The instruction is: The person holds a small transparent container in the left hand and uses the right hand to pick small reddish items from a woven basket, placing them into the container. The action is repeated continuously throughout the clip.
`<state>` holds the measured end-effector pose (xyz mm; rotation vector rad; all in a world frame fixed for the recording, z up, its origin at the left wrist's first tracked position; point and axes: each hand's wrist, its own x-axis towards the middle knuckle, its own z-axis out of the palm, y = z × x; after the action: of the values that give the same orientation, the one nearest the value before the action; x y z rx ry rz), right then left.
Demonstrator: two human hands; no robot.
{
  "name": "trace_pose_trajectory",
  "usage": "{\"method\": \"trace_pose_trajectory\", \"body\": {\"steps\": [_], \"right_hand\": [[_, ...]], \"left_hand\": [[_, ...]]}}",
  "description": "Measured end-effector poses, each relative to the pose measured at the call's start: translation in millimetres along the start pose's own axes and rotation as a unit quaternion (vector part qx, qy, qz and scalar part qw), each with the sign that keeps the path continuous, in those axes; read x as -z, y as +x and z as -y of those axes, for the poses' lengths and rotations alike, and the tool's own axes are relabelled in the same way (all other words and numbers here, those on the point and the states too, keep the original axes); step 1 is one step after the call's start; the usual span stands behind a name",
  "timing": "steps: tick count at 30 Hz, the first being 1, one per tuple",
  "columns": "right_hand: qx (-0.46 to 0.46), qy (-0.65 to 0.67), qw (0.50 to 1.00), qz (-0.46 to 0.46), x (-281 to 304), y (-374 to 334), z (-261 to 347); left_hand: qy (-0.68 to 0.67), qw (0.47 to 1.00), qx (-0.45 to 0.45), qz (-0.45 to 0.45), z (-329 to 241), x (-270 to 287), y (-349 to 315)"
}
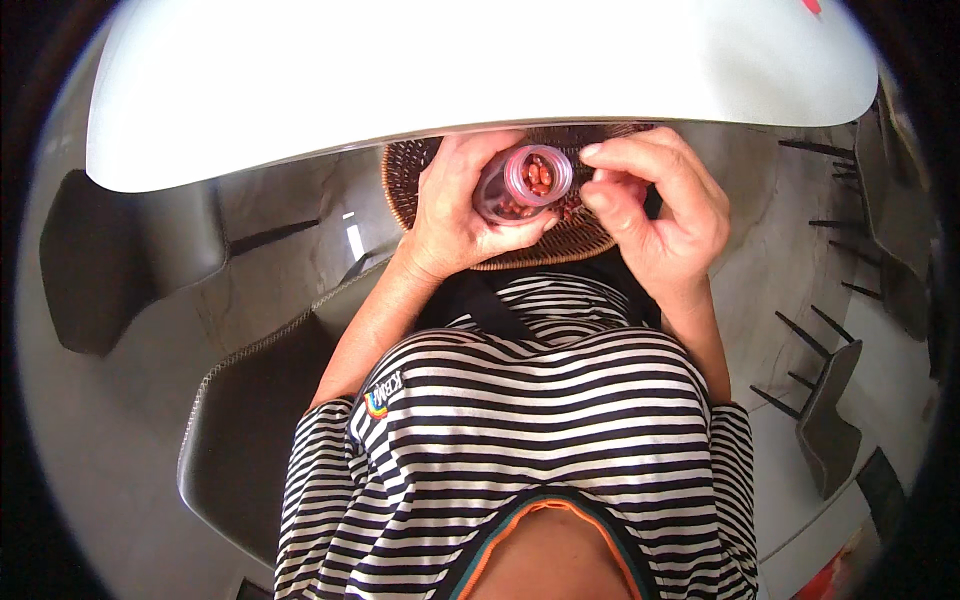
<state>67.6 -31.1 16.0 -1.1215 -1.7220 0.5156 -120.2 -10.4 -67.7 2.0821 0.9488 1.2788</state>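
Observation:
My left hand (pixel 460 205) is wrapped round a clear plastic jar (pixel 492 192), tilted so that its uncapped mouth faces up toward me. Small reddish-brown beans or nuts (pixel 538 177) show through the mouth and the wall. Just right of the jar's rim is my right hand (pixel 665 195), its thumb and forefinger bent toward the mouth with a gap between their tips. Its other fingers curl behind and are partly hidden. Beneath both hands a brown woven basket (pixel 402 185) rests at my lap, and a few reddish pieces show in it beside the jar.
A white table (pixel 450 65) spans the far side, its edge over the back of the basket. Grey chairs stand to the left (pixel 130 260) and right (pixel 830 425). The dark seat (pixel 255 430) beside me shows at my left. A small red thing (pixel 812 6) lies at the table's far right.

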Motion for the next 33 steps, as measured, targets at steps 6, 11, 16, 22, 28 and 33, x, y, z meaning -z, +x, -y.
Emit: {"method": "trace_pose_trajectory", "body": {"steps": [6, 11, 16, 22, 28, 33], "right_hand": [[-0.073, -0.143, 0.976, 0.150, -23, -49, -71], [-0.052, -0.145, 0.961, 0.231, -60, -63, -87], [0.015, -0.106, 0.948, 0.300, -67, -65, -89], [-0.048, -0.179, 0.915, 0.359, -29, -66, -93], [-0.049, -0.201, 0.907, 0.366, -15, -63, -93], [-0.012, -0.213, 0.929, 0.303, -21, -70, -97]], "left_hand": [[-0.011, 1.000, 0.002, 0.004, 5, 9, -1], [0.048, 0.991, -0.013, -0.124, 12, 7, -11], [0.055, 0.985, -0.023, -0.160, 8, 2, -5], [0.074, 0.990, 0.008, -0.117, 6, 4, -5], [0.035, 0.997, -0.010, -0.069, 5, 5, -2], [0.006, 0.998, -0.055, -0.029, 6, 1, -6]]}}
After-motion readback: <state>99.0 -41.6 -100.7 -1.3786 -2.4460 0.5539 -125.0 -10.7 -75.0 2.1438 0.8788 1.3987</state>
